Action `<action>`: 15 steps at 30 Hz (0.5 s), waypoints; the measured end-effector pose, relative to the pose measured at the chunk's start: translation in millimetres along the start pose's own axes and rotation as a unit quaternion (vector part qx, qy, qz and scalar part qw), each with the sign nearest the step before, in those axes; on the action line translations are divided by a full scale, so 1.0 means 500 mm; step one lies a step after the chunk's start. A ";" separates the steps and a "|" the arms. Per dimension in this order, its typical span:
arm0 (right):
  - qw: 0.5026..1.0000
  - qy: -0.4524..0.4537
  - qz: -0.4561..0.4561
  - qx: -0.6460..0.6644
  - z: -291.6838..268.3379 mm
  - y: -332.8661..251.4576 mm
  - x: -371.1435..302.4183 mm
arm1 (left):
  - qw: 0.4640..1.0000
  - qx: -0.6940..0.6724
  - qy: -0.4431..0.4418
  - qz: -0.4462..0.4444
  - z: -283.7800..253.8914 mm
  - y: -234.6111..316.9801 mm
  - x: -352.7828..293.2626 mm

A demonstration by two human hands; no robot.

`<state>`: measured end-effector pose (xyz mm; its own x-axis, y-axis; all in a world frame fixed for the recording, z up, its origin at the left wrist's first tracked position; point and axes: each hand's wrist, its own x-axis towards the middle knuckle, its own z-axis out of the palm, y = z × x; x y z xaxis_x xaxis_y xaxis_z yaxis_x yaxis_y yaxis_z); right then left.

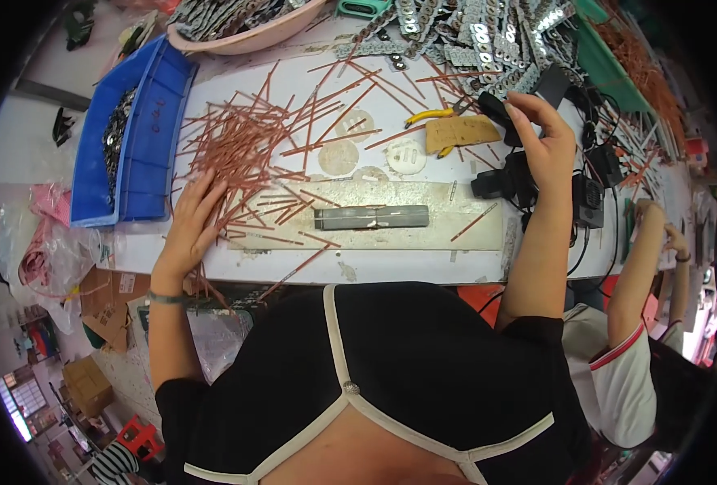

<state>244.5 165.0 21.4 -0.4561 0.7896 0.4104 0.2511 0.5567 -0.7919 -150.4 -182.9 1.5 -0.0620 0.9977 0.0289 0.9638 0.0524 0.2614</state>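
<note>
My left hand (192,220) lies at the near-left side of a heap of thin reddish-brown strips (241,145). Its fingers are stretched out and touch the strips. At the right, my right hand (548,137) is raised over the table with bent fingers. Thumb and forefinger come together at the end of a small black object (496,107), whose kind I cannot make out. Between my hands, a grey metal bar-shaped block (374,217) lies on a pale flat board (455,230), a few strips scattered beside it.
A blue bin (144,145) of small metal parts stands left. Yellow-handled pliers (429,117) lie by a tan block (463,135). Black adapters and cables (589,198) crowd the right. Linked metal pieces (488,40) and a pink basin (249,39) are behind. Another person's arm (637,275) reaches in right.
</note>
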 end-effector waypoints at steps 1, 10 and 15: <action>1.000 -0.007 -0.001 0.007 0.002 0.001 -0.002 | 1.000 0.009 -0.011 0.000 -0.004 -0.006 0.011; 1.000 -0.017 0.012 0.018 0.006 0.041 0.008 | 0.940 0.193 0.270 -0.081 0.006 -0.010 0.107; 1.000 -0.019 0.008 0.006 -0.002 0.048 -0.002 | 0.961 -0.189 0.199 -0.037 -0.003 0.155 -0.005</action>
<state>251.5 178.0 2.4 -0.4837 0.7879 0.3812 0.2485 0.5412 -0.8033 -76.0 -181.3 23.0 -0.2940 0.8922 0.3430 0.7947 0.0288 0.6063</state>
